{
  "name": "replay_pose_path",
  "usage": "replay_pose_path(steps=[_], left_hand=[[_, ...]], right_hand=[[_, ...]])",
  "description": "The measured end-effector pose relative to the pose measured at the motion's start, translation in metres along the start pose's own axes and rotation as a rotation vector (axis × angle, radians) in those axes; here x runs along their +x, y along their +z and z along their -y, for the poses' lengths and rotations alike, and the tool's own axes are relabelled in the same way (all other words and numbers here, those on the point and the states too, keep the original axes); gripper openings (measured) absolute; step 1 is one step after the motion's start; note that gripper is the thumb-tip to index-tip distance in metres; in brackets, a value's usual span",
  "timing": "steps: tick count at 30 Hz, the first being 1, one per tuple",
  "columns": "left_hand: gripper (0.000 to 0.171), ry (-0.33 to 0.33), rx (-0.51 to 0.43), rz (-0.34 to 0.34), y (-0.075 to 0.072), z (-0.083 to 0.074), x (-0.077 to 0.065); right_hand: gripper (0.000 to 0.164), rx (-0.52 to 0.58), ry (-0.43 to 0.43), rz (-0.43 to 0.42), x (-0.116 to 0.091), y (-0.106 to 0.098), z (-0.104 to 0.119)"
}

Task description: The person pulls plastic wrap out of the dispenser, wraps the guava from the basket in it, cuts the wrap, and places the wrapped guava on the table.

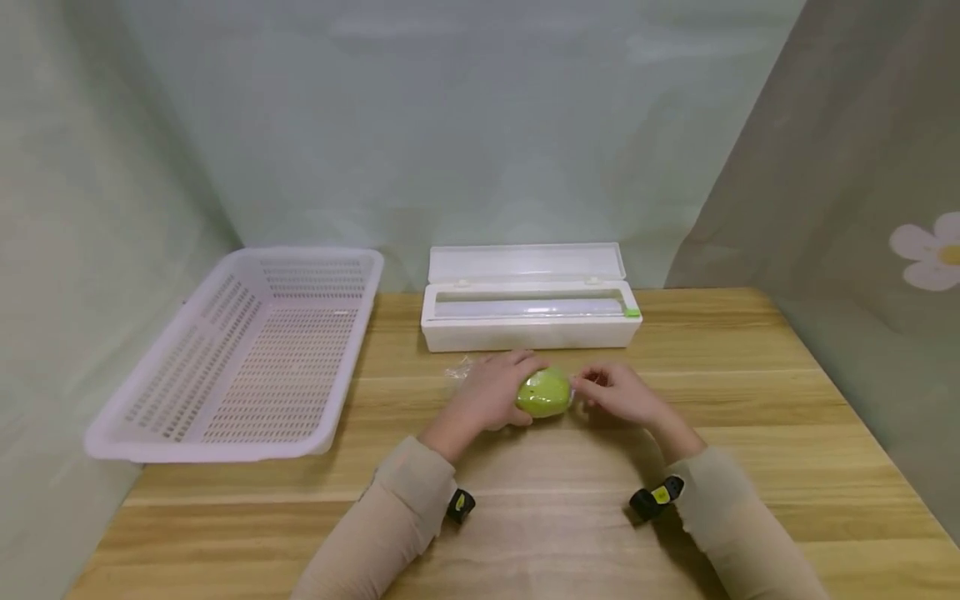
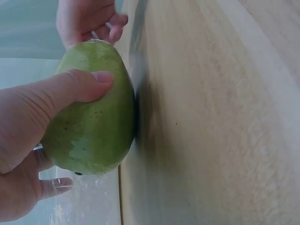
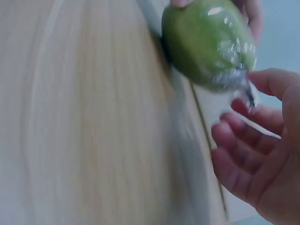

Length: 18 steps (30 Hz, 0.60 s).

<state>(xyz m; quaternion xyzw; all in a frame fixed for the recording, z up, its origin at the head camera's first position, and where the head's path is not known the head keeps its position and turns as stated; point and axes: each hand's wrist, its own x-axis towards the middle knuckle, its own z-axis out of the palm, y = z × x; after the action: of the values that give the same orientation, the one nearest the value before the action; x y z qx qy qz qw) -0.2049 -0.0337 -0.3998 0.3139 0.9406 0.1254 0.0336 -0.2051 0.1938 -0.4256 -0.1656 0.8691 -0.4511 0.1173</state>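
A green mango [image 1: 545, 392] with small dark specks is covered in clear plastic wrap and held close over the wooden table. My left hand [image 1: 495, 389] grips it from the left, the thumb lying across its side in the left wrist view. At the mango's right end, my right hand [image 1: 617, 392] pinches a gathered tail of plastic wrap [image 3: 250, 93] between thumb and index finger. The other right fingers are loosely bent, clear of the fruit. A loose bit of film [image 1: 459, 367] sticks out beyond the left hand.
Behind the hands stands a white cling-film box [image 1: 529, 337], its lid [image 1: 525, 262] raised, with a roll inside and a green slider at its right end. A white plastic basket [image 1: 347, 367] sits at the left on the wooden table [image 1: 780, 492]. Pale cloth hangs behind.
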Motion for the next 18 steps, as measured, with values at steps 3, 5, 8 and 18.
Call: replay_pose_path(steps=[3, 5, 8, 18], left_hand=[[0.086, 0.004, 0.005, -0.010, 0.001, 0.002, -0.002], [0.087, 0.017, 0.017, -0.017, 0.002, 0.003, -0.002], [0.091, 0.029, 0.025, -0.035, 0.002, 0.003, -0.004], [0.108, -0.037, -0.055, -0.127, -0.004, 0.018, -0.019]], right_hand=[[0.036, -0.065, -0.084, -0.082, 0.000, 0.005, 0.007], [0.051, -0.079, -0.143, -0.081, 0.000, 0.010, 0.011], [0.071, -0.122, -0.233, -0.053, 0.002, 0.018, 0.016], [0.078, -0.231, -0.287, -0.101, 0.007, 0.029, 0.017]])
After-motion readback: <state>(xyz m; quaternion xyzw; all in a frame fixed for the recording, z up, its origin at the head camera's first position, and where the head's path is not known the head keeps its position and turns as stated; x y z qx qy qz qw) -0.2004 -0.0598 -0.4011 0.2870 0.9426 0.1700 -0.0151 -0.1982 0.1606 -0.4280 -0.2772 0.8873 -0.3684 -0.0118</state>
